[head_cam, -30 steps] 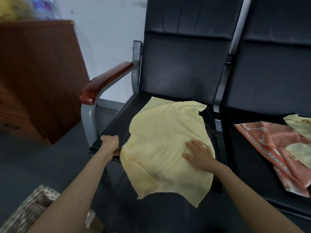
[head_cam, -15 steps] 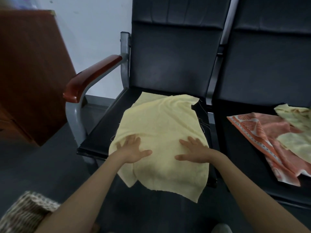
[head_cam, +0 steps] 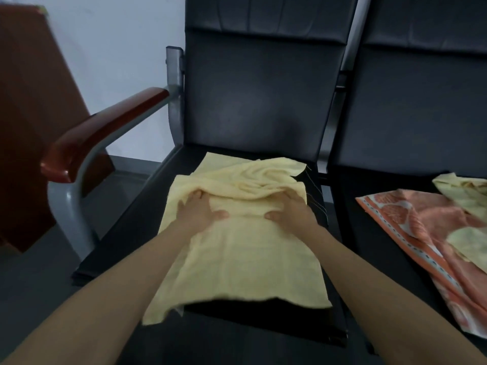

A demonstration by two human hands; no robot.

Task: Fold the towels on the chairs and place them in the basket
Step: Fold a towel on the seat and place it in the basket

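Head view looks down on two black chairs side by side. On the seat of the left chair [head_cam: 126, 233] lies the yellow towel [head_cam: 245, 259]. Its near part is spread flat and its front edge hangs a little over the seat's front. Its far part is bunched into soft ridges near the backrest.

Both hands rest palm down on the towel, side by side at the line where the flat part meets the bunched part. The left hand [head_cam: 197, 213] has its fingers straight and held together, reaching up to the first ridge, with the thumb spread out toward the middle. The right hand [head_cam: 290, 210] mirrors it, thumb spread inward. Its fingers run under the rolled cloth, so their tips are hidden. Neither hand visibly pinches the cloth, and both press it against the seat. The two thumbs point at each other with a gap of towel between them.

On the seat of the right chair [head_cam: 369, 248] an orange patterned towel [head_cam: 421, 225] lies crumpled, with a pale yellow-green towel [head_cam: 463, 191] partly on top of it.

A red-brown wooden armrest [head_cam: 105, 133] on a grey metal frame stands at the left chair's outer side, and beyond it a brown wooden cabinet [head_cam: 31, 114] stands against the light wall
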